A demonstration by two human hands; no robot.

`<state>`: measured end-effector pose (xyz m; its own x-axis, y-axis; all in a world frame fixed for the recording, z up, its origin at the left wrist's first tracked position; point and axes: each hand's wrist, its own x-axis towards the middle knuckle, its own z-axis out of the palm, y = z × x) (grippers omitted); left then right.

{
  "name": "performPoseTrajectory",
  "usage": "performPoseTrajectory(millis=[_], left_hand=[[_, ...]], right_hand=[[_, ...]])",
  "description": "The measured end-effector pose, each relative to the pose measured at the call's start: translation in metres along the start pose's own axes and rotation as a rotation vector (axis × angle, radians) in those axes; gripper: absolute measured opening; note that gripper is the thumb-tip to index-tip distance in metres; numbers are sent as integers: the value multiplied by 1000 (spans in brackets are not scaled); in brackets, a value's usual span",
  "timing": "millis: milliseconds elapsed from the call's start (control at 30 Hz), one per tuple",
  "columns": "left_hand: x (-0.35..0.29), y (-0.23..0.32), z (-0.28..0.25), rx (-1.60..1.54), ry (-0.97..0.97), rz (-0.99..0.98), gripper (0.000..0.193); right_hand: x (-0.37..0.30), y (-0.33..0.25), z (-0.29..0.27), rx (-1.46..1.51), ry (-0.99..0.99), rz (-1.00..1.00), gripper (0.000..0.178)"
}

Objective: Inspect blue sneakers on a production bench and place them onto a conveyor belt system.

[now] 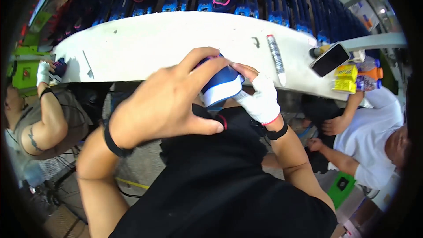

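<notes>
In front of my body, over the near edge of the white table, is a dark blue shoe (221, 77) with a white band along its sole. My right hand (263, 97), in a white glove with bare fingertips showing, grips its right side. Bare and spread wide, my left hand (163, 99) reaches across from the left. Its fingers lie over the top of the shoe, hiding part of it, while the thumb sticks out apart below. Both wrists wear black bands.
On the white table (167, 31) lie a silver tube-shaped marker (276, 59) and a thin tool (88, 64). A phone (330, 60) and yellow packs (346, 79) are at the right. Beyond runs a blue-framed rack (205, 4) with dark shoes. Co-workers sit on both sides.
</notes>
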<state>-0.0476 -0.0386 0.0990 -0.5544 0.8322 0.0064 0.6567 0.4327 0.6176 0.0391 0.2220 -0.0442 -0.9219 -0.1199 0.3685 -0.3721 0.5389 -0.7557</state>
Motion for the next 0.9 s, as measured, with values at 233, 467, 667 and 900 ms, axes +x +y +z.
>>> performPoseTrajectory(millis=[233,467,667,900], left_hand=[[-34,-20,62,26,389,-61,71],[-24,-2,60,83,393,-123,69],[52,5,33,-616,228,-157,94],[232,-192,101,-41,449,-345,69]], right_hand=[[2,-3,18,39,78,-34,56],[13,1,7,117,-52,47,56],[-9,-42,-52,-74,125,-66,105],[-41,-16,-27,399,384,185,107]])
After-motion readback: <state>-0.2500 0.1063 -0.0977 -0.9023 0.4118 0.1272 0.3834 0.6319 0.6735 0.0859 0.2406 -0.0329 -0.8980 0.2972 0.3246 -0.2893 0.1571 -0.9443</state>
